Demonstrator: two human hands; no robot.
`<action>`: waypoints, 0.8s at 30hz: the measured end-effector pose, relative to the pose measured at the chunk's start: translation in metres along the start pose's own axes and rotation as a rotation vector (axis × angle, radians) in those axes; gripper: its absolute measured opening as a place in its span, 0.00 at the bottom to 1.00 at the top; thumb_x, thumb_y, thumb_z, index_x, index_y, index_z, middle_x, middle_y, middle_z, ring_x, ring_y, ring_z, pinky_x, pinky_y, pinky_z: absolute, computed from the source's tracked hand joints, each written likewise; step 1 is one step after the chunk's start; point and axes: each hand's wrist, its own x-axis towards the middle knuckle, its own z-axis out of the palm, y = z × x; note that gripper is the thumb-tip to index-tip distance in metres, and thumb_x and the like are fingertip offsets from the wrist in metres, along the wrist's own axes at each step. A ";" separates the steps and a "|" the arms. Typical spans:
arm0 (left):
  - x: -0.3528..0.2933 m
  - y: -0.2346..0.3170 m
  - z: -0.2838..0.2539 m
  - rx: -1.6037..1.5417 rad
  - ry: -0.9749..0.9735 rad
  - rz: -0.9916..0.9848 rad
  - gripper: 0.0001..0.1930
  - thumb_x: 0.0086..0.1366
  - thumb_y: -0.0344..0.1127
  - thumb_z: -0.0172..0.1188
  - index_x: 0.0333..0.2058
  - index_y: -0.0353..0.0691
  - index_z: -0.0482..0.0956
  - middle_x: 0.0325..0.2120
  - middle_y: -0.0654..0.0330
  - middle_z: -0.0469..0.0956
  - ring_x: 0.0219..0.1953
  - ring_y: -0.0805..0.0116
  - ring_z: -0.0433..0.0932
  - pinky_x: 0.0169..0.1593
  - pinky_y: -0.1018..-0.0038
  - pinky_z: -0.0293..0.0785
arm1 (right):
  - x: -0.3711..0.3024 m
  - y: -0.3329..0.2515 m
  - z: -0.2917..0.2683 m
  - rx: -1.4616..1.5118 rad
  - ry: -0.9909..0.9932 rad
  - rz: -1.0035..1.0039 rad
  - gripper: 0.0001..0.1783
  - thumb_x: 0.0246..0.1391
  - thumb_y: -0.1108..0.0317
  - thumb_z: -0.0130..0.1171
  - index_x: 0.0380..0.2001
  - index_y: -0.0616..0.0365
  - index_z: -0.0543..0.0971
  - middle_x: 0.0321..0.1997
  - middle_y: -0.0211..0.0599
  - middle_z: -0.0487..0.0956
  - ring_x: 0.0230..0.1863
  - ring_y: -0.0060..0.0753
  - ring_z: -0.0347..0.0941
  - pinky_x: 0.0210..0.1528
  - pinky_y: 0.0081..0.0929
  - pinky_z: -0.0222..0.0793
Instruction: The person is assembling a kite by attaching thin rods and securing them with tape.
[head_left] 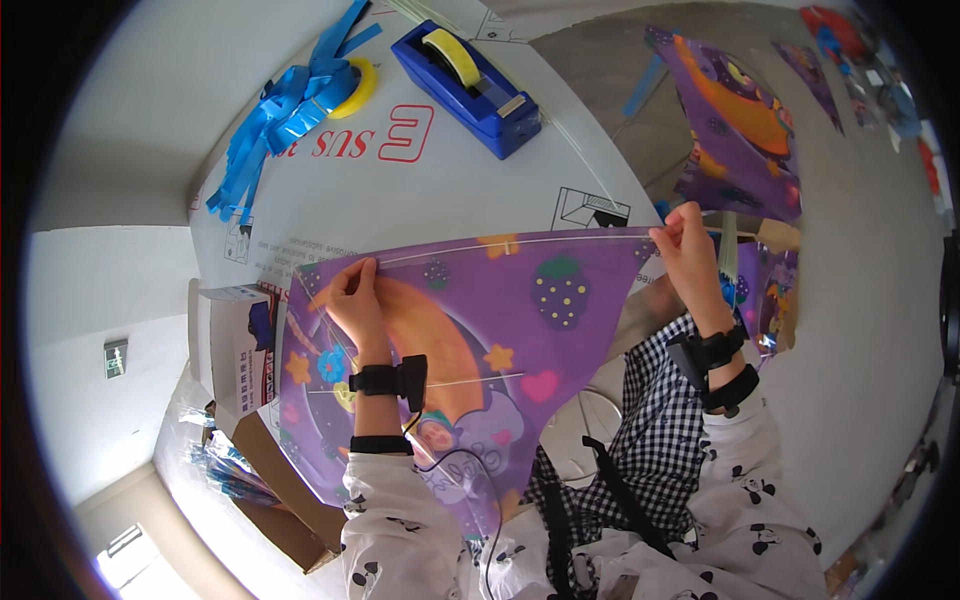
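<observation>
A purple kite [470, 310] printed with an orange moon, stars and a strawberry lies spread over the table's near edge and hangs toward my lap. A thin white rod [585, 237] runs along its far edge, and another short one crosses its middle. My left hand [355, 300] is closed in a pinch at the far edge, left of the middle. At the right corner, my right hand [687, 250] pinches the kite and the rod's end between thumb and fingers. Dark bands with small devices are strapped round both wrists.
On the white table [480, 190] stand a blue tape dispenser [470, 85] with yellow tape and a bundle of blue strips [290, 115] by a yellow roll. A box [235, 345] is at left, an open carton [280, 490] below it. Another purple kite [740, 120] lies at far right.
</observation>
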 end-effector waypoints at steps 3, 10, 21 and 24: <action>0.001 0.001 -0.001 0.008 -0.004 -0.022 0.06 0.57 0.30 0.67 0.31 0.34 0.84 0.23 0.65 0.79 0.26 0.78 0.72 0.33 0.80 0.70 | 0.000 0.000 0.001 -0.009 0.008 -0.014 0.14 0.52 0.76 0.61 0.36 0.59 0.65 0.25 0.42 0.74 0.28 0.40 0.74 0.30 0.30 0.70; 0.001 0.000 0.001 0.031 -0.008 -0.012 0.06 0.56 0.30 0.68 0.31 0.34 0.84 0.23 0.66 0.78 0.26 0.79 0.72 0.33 0.81 0.69 | 0.001 -0.004 0.002 -0.024 0.022 -0.002 0.15 0.50 0.77 0.62 0.34 0.59 0.65 0.24 0.43 0.74 0.27 0.44 0.74 0.29 0.32 0.69; 0.002 -0.007 0.005 0.028 0.020 0.002 0.07 0.55 0.31 0.69 0.30 0.34 0.83 0.24 0.65 0.79 0.26 0.77 0.73 0.33 0.79 0.70 | -0.002 -0.006 0.005 -0.063 0.039 -0.032 0.15 0.50 0.77 0.61 0.34 0.59 0.64 0.25 0.45 0.73 0.29 0.48 0.74 0.31 0.36 0.69; 0.003 -0.010 0.003 0.028 0.029 0.037 0.07 0.54 0.31 0.69 0.30 0.35 0.83 0.24 0.64 0.79 0.26 0.76 0.73 0.33 0.79 0.71 | -0.003 -0.011 0.009 -0.062 0.033 0.006 0.14 0.50 0.78 0.61 0.34 0.60 0.64 0.26 0.46 0.73 0.29 0.49 0.74 0.31 0.36 0.69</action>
